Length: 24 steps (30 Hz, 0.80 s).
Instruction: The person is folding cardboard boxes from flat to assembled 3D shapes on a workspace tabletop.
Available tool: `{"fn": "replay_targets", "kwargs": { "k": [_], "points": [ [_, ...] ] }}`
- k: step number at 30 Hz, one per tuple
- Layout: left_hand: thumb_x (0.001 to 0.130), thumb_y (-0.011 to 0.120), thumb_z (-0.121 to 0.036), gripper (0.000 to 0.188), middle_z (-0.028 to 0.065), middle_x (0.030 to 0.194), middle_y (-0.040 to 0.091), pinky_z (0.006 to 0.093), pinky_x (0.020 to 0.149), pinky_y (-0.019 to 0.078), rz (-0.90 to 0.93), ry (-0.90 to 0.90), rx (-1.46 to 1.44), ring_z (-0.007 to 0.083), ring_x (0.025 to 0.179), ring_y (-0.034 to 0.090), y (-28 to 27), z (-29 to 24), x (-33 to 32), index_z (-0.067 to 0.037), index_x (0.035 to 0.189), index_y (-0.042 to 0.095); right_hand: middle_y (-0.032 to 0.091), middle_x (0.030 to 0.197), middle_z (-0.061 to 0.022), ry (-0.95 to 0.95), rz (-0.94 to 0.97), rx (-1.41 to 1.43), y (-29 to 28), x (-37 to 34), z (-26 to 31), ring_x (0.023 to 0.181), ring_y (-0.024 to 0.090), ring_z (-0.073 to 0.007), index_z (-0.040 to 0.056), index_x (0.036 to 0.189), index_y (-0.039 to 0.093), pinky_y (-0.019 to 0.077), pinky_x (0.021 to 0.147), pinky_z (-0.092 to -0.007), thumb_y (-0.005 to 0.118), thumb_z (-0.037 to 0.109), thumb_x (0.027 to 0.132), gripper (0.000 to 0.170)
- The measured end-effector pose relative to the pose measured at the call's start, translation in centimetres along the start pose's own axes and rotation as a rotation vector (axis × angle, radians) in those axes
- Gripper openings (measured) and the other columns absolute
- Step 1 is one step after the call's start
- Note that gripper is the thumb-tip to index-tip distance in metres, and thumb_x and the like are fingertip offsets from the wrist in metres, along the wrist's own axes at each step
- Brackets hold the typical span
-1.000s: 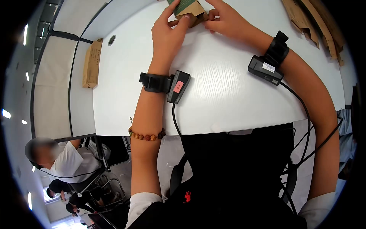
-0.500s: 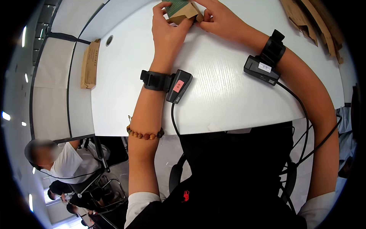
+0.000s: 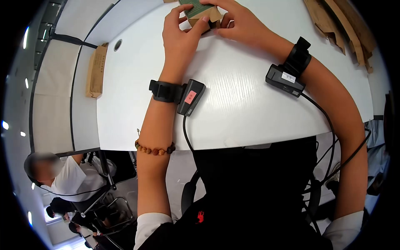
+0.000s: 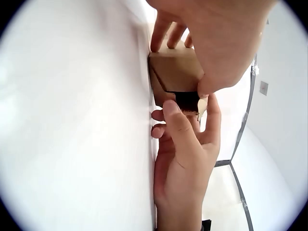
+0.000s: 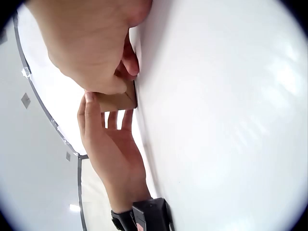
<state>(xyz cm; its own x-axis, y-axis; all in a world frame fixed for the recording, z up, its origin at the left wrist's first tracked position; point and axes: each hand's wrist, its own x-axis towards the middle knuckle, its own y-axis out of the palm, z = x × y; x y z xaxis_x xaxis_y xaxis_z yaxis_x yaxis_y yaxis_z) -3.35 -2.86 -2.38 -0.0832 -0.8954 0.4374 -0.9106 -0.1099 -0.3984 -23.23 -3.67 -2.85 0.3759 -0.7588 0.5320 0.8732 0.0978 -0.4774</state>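
A small green-and-brown cardboard box (image 3: 201, 11) sits at the far side of the white table, cut by the top edge of the head view. My left hand (image 3: 180, 37) grips it from the left, its thumb at the near end and its fingers along the far side. At the right of that end, my right hand (image 3: 241, 23) holds the box's edge between thumb and curled fingers. The left wrist view shows a dark opening (image 4: 186, 101) in the end, between the two thumbs, with brown flaps around it. The box's far end is hidden.
Flattened brown cardboard (image 3: 339, 31) lies at the table's right back. A longer brown carton (image 3: 96, 71) stands against the left partition (image 3: 85, 79). Cables (image 3: 323, 112) run from both wrist cameras past the table's front edge. Another person (image 3: 71, 175) sits beyond the left side.
Both hands and the box have shifted slightly left in the head view. The brown end flap has turned a little, and the left thumb has shifted at the box's end.
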Motion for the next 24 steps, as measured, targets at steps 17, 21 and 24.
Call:
{"fn": "replay_targets", "kwargs": {
  "k": [17, 21, 24],
  "points": [
    [0.088, 0.083, -0.022, 0.051, 0.0165, 0.133, 0.061, 0.0326, 0.085, 0.0605, 0.050, -0.059, -0.082, 0.0223, 0.120, 0.063, -0.3, 0.1, 0.4, -0.008, 0.131, 0.059, 0.050, 0.122, -0.0151, -0.008, 0.016, 0.070, 0.2, 0.3, -0.3, 0.086, 0.062, -0.0190, 0.0080, 0.144, 0.053, 0.0560, 0.077, -0.0292, 0.068, 0.002, 0.084, 0.063],
    [0.088, 0.080, -0.014, 0.052, 0.0142, 0.162, 0.027, 0.0409, 0.096, 0.0580, 0.192, 0.280, 0.149, 0.0280, 0.136, 0.050, -0.6, -0.2, 0.2, -0.010, 0.135, 0.059, 0.049, 0.123, -0.0145, -0.005, -0.016, 0.082, 0.0, 0.2, -0.2, 0.089, 0.063, -0.0190, 0.0087, 0.143, 0.053, 0.0570, 0.078, -0.0297, 0.069, 0.002, 0.084, 0.061],
    [0.086, 0.071, 0.001, 0.063, 0.0225, 0.147, 0.047, 0.0365, 0.096, 0.0575, 0.111, 0.378, 0.283, 0.0321, 0.128, 0.059, -0.9, -0.4, 0.3, -0.004, 0.144, 0.050, 0.048, 0.123, -0.0145, -0.001, -0.010, 0.099, 0.0, 0.2, -0.1, 0.092, 0.063, -0.0196, 0.0083, 0.141, 0.054, 0.0575, 0.078, -0.0297, 0.071, 0.004, 0.085, 0.059]
  ]
}}
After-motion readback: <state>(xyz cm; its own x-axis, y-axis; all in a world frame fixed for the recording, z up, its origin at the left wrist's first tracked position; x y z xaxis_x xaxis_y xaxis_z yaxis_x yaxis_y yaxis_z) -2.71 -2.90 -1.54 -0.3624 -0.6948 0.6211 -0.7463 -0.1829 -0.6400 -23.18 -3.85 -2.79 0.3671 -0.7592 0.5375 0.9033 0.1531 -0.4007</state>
